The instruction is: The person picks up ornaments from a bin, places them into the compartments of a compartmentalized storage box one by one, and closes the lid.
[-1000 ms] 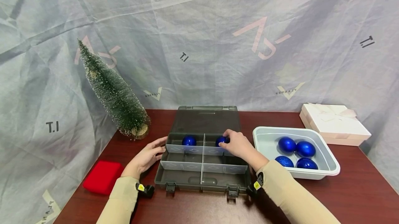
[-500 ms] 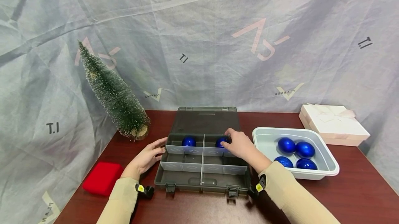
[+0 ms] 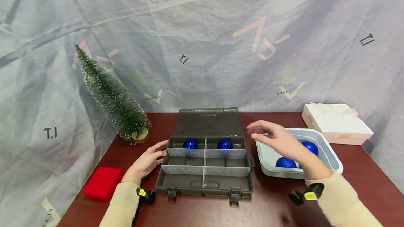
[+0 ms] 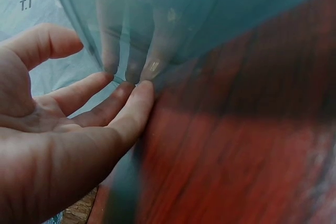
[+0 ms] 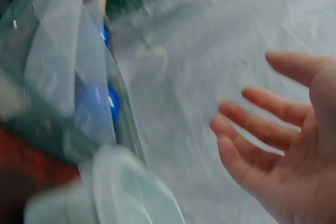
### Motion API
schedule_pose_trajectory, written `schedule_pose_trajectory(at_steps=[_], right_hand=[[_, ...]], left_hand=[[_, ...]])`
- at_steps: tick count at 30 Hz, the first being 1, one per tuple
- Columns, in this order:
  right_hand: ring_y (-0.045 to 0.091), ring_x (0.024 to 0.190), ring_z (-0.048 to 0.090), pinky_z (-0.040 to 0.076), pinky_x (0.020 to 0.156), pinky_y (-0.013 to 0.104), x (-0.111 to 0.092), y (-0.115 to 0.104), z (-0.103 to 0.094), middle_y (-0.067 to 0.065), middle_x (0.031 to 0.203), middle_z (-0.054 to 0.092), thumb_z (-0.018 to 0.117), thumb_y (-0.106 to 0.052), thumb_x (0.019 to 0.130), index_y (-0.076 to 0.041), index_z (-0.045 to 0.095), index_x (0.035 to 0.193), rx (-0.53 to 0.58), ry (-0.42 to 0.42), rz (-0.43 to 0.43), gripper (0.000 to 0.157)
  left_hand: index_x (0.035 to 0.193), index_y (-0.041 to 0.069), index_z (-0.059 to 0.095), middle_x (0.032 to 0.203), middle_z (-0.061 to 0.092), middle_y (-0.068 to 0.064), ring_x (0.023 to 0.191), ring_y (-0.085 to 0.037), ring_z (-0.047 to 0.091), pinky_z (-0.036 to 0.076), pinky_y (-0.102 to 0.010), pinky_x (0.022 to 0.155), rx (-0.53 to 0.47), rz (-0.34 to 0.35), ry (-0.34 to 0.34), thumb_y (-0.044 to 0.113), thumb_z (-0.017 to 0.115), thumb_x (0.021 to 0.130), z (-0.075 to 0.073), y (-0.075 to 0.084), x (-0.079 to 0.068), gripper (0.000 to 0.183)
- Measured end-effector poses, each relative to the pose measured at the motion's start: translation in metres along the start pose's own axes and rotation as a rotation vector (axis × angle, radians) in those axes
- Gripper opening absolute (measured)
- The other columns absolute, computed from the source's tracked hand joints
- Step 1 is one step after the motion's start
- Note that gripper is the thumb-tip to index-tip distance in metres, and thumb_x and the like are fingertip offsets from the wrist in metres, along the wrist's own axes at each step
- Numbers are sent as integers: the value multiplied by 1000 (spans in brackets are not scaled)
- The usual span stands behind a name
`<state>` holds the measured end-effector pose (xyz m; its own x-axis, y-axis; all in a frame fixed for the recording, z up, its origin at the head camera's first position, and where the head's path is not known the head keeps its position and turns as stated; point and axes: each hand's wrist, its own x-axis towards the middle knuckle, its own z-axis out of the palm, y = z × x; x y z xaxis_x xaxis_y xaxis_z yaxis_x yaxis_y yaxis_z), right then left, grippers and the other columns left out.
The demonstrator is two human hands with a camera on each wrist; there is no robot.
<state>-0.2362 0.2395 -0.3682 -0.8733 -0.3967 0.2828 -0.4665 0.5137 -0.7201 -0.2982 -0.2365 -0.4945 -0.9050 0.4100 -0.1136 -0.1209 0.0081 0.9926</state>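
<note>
A dark translucent compartment box (image 3: 186, 179) lies with its lid laid back. One shiny blue ball ornament (image 3: 190, 144) sits in its back left compartment, another blue ball ornament (image 3: 225, 144) in the back right one. My left hand (image 3: 146, 164) rests against the box's left side; in the left wrist view its straight fingertips (image 4: 143, 90) touch the clear wall. My right hand (image 3: 274, 139) hovers above the left part of a white plastic tub (image 3: 268, 171), fingers apart, holding nothing. Inside the tub, a glittery blue ball (image 3: 285, 162) and a smooth one (image 3: 310, 147) show; the hand and forearm hide others.
At the back left leans a frosted miniature Christmas tree (image 3: 112, 97) on a wooden base. A red box (image 3: 103, 183) lies at the table's left edge. Behind the tub is a pale gift box (image 3: 337, 121) with a ribbon bow. A grey printed cloth (image 3: 202, 44) hangs behind the table.
My right hand has let go of the ball in the back right compartment and moved right, over the tub. The left hand stays at the box's side.
</note>
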Motion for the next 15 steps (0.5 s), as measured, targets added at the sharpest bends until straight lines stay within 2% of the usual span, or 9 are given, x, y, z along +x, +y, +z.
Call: schedule_pose_trajectory(at_steps=[4,8,12,15], right_hand=[[17,111,66,52,87,27,-23,21,-28,2,121,69,62,-18,103,-14,67,126,9,-50,9,24],[15,109,67,54,82,28,-43,48,-43,2,120,70,64,-15,101,-11,67,126,18,-126,54,25],[15,110,67,54,85,26,-57,73,-48,13,122,69,66,-11,100,-6,65,129,36,-223,65,30],[17,114,66,54,87,26,-63,88,-49,26,128,63,65,-7,99,0,61,132,130,-294,67,34]], left_hand=[[161,0,25,165,16,-19,139,-34,30,27,-53,112,2,-3,-1,1,49,101,1,2,-1,64],[160,0,25,164,18,-20,132,-28,40,29,-52,111,-1,0,-6,1,48,101,1,3,-1,64],[160,-1,24,163,21,-21,125,-21,47,32,-49,109,-7,2,-14,1,47,101,1,2,0,63],[161,0,24,163,20,-21,127,-21,45,31,-49,110,-5,0,-15,2,48,102,0,2,0,64]])
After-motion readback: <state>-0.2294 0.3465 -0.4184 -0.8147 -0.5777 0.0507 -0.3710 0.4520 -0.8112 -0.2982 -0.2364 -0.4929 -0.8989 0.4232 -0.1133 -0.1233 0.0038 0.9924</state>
